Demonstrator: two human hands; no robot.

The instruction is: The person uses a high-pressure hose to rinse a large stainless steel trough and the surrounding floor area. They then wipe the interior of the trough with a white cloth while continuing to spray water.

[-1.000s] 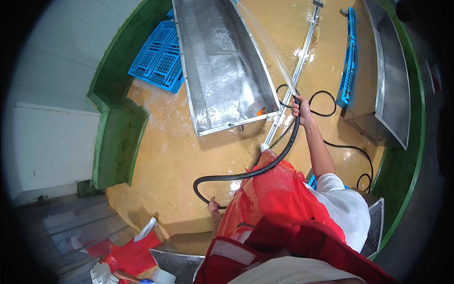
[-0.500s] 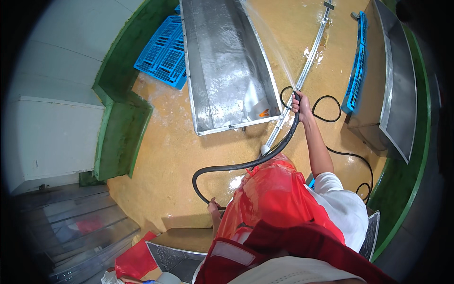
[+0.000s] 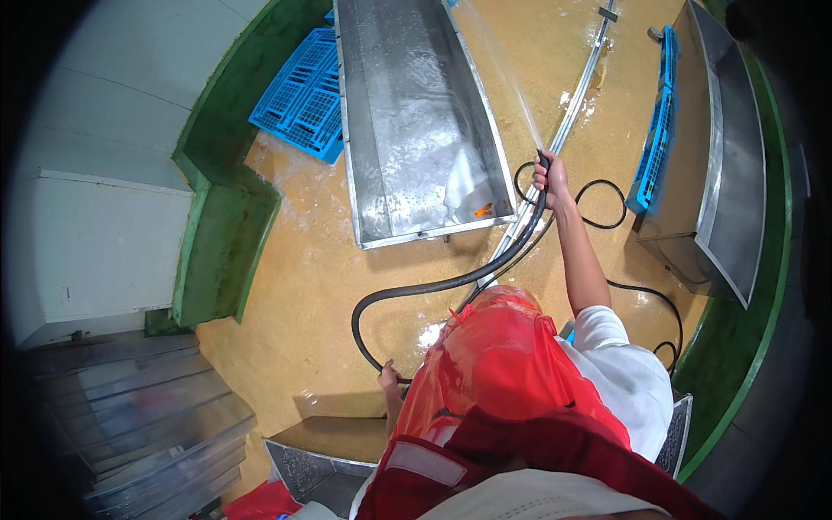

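My right hand [image 3: 551,176] is wrapped round the front end of a thick black hose [image 3: 433,284], arm stretched forward. A stream of water [image 3: 518,97] sprays from its tip, away toward the far side. From there the hose bends back in a wide loop to my left hand [image 3: 390,376], low by my left hip, whose fingers close round it. Just left of the spraying end stands a long stainless steel trough [image 3: 407,156], wet inside. At its near end lie an orange thing [image 3: 483,211] and a pale sheet-like piece, too small to name.
Blue plastic pallets [image 3: 303,95] lie left of the trough, with another blue pallet [image 3: 652,156] upright at the right beside a second steel trough [image 3: 732,156]. A drain channel [image 3: 568,113] crosses the wet yellow floor. Thin black tubing [image 3: 646,284] curls at right. Clear strip curtain [image 3: 147,416] hangs lower left.
My right hand has shifted slightly up and forward with the hose end. The hose's middle lies a little straighter, and the view has turned slightly.
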